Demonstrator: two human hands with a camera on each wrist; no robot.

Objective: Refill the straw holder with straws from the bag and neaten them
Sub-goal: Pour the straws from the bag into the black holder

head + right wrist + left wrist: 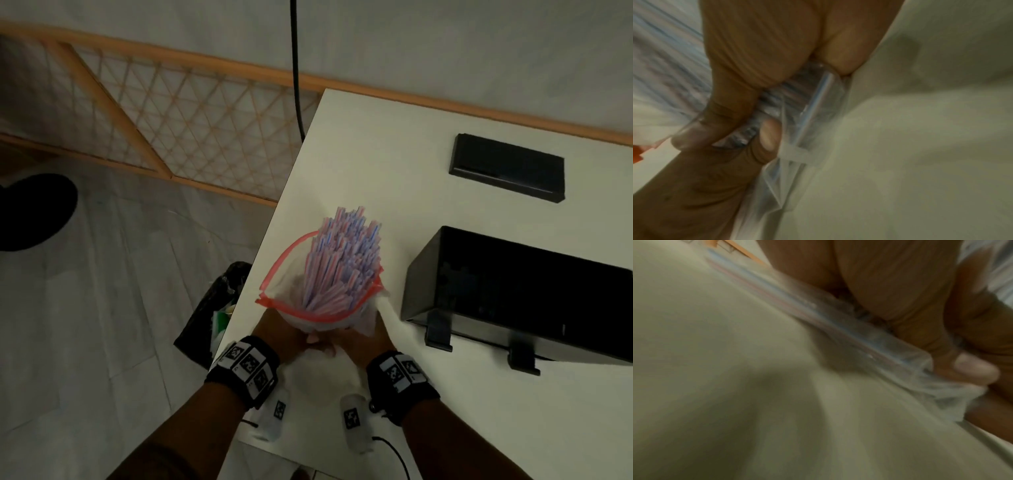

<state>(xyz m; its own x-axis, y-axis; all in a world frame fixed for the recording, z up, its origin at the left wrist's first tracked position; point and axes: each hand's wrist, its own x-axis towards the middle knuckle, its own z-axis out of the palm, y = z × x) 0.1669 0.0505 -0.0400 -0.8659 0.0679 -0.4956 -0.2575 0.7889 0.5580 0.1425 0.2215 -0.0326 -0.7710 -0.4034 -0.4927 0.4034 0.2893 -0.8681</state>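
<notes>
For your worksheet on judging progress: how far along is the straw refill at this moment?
Done: the bag is open, its red zip rim spread, with the straws sticking out. In hand: the left hand and right hand both grip the bag's lower part above the white table. Left: no straws have visibly reached the black holder; filling and neatening remain.
</notes>
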